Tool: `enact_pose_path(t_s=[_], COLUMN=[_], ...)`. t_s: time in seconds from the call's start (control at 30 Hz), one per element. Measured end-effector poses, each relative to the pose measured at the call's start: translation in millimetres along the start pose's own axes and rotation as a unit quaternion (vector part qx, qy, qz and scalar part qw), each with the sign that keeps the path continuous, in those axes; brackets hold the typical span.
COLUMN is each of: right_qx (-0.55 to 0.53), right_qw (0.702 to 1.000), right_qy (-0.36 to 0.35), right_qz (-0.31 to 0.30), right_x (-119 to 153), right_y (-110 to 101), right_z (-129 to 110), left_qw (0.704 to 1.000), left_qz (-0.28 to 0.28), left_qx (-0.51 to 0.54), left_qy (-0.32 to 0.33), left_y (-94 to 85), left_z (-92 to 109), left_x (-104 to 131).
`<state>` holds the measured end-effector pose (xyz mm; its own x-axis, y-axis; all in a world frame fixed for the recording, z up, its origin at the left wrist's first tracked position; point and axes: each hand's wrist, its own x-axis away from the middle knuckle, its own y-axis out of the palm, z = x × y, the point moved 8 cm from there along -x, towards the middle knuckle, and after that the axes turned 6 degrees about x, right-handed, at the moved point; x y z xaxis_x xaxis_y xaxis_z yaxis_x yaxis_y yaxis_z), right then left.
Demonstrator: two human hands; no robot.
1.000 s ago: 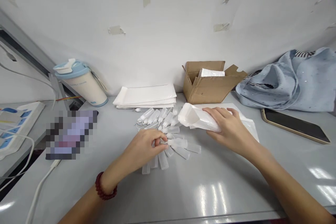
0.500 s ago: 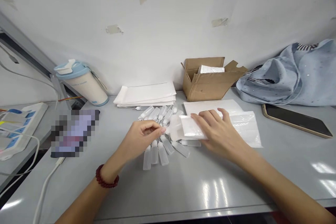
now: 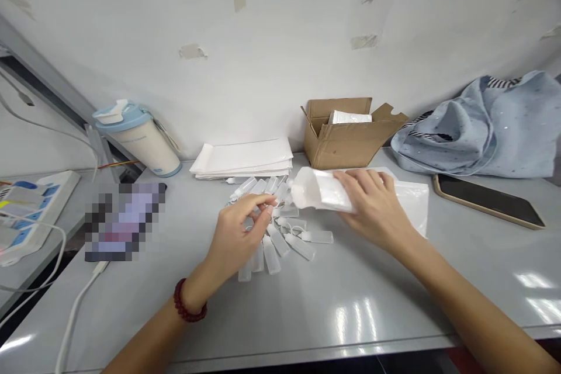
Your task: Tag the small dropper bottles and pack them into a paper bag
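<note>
Several small clear plastic bottles (image 3: pixel 272 255) lie fanned out on the grey table. Over their middle is my left hand (image 3: pixel 243 228), its thumb and fingers brought close together near the caps; what they hold, if anything, is too small to name. My right hand (image 3: pixel 374 204) grips a white plastic bag (image 3: pixel 335 191), lifted a little, with its mouth spread and facing left toward the bottles. Beneath and behind my right hand lies another white bag (image 3: pixel 413 201), flat on the table.
Behind the bottles is a stack of white bags (image 3: pixel 243 156). An open cardboard box (image 3: pixel 342 143) stands beside it. A phone (image 3: pixel 488 200) and a blue cloth bag (image 3: pixel 491 128) lie right. At left are a tumbler (image 3: pixel 144 140), a blurred-out phone (image 3: pixel 129 219) and a power strip (image 3: pixel 37 210).
The white bag in my right hand has risen, and its mouth has opened wider. My left hand has shifted slightly, still over the bottles.
</note>
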<state>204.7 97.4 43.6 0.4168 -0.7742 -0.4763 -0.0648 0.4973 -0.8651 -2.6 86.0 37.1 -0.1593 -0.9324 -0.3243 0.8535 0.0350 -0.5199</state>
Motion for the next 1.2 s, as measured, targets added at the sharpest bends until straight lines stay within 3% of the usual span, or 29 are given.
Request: enact_pose_path(t_s=[0.2, 0.47, 0.57, 0.77, 1.0, 1.2], right_qx=[-0.006, -0.01, -0.018, 0.027, 0.028, -0.009], right_qw=[0.999, 0.999, 1.0, 0.999, 0.999, 0.999], right_qy=[0.042, 0.027, 0.015, -0.002, -0.002, -0.019], right_qz=[0.023, 0.015, 0.002, -0.034, -0.036, -0.034], right_x=[-1.5, -0.2, 0.1, 1.2, 1.6, 3.4], right_y=[-0.2, -0.6, 1.9, 9.2, 9.6, 9.4], right_z=[15.6, 5.9, 3.0, -4.2, -7.1, -12.5], left_qw=[0.989, 0.985, 0.992, 0.995, 0.986, 0.979], left_qz=[-0.044, -0.043, -0.022, 0.042, 0.079, 0.12], left_qx=[-0.14, -0.164, -0.126, -0.032, 0.067, 0.121], left_qy=[-0.003, 0.02, 0.007, -0.082, -0.131, -0.116], left_y=[9.8, 17.4, 10.4, -14.5, -21.5, -33.6], left_z=[-19.5, -20.6, -19.2, -27.1, -31.0, -23.2], left_x=[-6.5, -4.6, -6.5, -8.9, -7.0, -10.6])
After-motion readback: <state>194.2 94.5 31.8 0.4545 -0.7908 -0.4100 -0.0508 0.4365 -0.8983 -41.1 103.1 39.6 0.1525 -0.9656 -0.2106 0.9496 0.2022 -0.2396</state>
